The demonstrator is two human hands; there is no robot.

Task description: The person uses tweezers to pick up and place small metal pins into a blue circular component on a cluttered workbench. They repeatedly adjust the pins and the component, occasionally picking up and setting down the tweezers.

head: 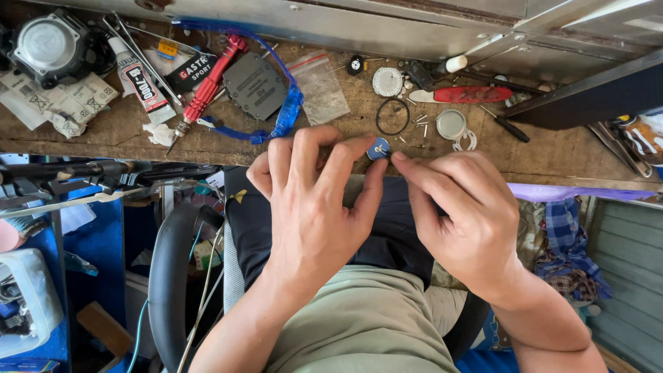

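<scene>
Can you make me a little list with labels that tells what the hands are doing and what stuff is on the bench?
Place: worn wooden bench
Left hand: pinches a small blue round part
Right hand: fingertips touch the same part
Nearest the hands: black rubber ring, tiny screws
Farther left: red screwdriver, glue tube, blue strap
Farther right: red-handled tool, small round glass

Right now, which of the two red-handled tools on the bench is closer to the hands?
The red-handled tool lying flat near the black rubber ring, just above the right hand. The other, a red screwdriver, lies slanted beside the glue tube.
</scene>
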